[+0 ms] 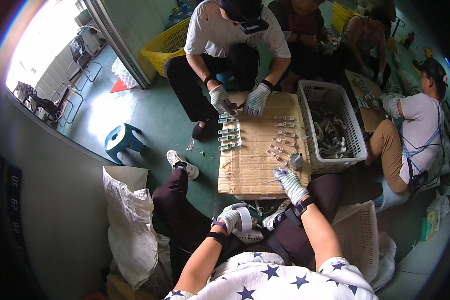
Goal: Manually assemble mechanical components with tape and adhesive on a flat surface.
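Observation:
My left hand (pixel 230 217), in a striped work glove, is closed on a white ring-shaped roll (pixel 244 219) in front of my lap. Over the near right corner of the cardboard-topped table (pixel 255 172), my gloved right hand (pixel 291 183) grips a thin light rod (pixel 269 181) that points left. Just beyond that hand stands a small dark grey round thing (pixel 296 160). Pale clips (pixel 284 132) lie in a column on the right side of the cardboard. Along its left edge runs a column of greenish clips (pixel 229 138).
Across the table a co-worker's gloved hands (pixel 240 100) work at the far edge. A white crate (pixel 345 156) with a heap of clips stands at the right. A white sack (pixel 130 225) and blue stool (pixel 122 141) are left. Several other people sit at the right.

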Demonstrator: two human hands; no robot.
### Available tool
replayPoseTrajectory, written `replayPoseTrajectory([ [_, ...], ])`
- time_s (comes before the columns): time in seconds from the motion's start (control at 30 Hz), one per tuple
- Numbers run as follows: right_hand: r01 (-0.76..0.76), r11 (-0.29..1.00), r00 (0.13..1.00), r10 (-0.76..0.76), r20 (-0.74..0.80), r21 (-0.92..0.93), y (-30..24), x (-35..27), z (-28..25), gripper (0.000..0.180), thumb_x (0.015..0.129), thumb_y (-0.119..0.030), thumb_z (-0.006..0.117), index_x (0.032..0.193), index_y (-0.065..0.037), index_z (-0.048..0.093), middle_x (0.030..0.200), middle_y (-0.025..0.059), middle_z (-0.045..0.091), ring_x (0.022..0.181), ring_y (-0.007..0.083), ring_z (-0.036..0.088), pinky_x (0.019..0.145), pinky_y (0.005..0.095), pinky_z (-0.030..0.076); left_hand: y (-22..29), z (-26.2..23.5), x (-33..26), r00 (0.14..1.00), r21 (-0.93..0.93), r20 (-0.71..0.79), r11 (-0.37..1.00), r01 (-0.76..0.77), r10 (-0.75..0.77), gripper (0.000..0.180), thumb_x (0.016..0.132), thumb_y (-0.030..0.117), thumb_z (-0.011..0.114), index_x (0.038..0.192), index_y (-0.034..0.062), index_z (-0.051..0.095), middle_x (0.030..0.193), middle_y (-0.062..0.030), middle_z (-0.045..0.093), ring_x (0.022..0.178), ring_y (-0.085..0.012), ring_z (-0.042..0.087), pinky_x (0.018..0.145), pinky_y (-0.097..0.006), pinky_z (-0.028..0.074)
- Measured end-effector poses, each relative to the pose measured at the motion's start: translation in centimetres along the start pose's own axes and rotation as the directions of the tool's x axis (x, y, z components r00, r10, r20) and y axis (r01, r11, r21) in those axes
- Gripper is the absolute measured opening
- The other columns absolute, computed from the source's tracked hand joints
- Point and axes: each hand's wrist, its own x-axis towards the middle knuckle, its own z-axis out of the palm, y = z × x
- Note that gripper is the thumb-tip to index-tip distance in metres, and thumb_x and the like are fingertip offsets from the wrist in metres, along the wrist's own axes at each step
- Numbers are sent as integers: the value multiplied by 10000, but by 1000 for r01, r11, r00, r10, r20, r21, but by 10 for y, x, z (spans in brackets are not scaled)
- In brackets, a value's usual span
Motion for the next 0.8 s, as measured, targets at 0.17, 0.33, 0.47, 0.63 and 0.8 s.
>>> replayPoseTrajectory([
  [0.17,40,998,998,-38,-51,41,7,1,4,267,863,-302,675,985,-71,623,695,-23,564,489,67,464,435,235,395,-1,0,-1,999,14,8,999,-34,33,499,740,-170,419,1129,70,618,983,-111,643,873,-252,629,777,-407,545],
  [0.33,-9,985,999,15,-34,171,1,-7,5,368,896,-396,610,967,-35,617,741,47,631,490,104,529,463,247,479,0,1,-1,999,50,-10,998,-43,43,495,745,-170,411,1123,69,623,978,-105,647,872,-253,630,782,-400,543],
  [0.47,-68,988,997,74,-37,138,-3,-12,7,407,896,-431,598,970,-31,623,764,38,624,521,100,521,448,247,467,-3,-2,3,999,9,11,999,-53,53,380,793,-96,503,1105,75,637,956,-86,659,824,-232,635,742,-385,547],
  [0.63,2,999,997,-6,-73,-48,7,-2,3,395,885,-401,614,1032,-35,612,737,12,561,588,84,490,434,229,423,-6,-4,6,998,4,-4,998,-59,59,250,850,9,610,1081,90,658,925,-60,665,763,-208,634,686,-373,551],
  [0.8,57,998,998,-56,-20,36,28,15,-1,276,872,-184,623,1104,-37,597,823,17,568,638,79,501,515,226,442,-3,-3,4,1000,32,-8,999,-12,13,502,739,-165,415,1128,74,622,987,-103,650,885,-248,630,782,-398,541],
])
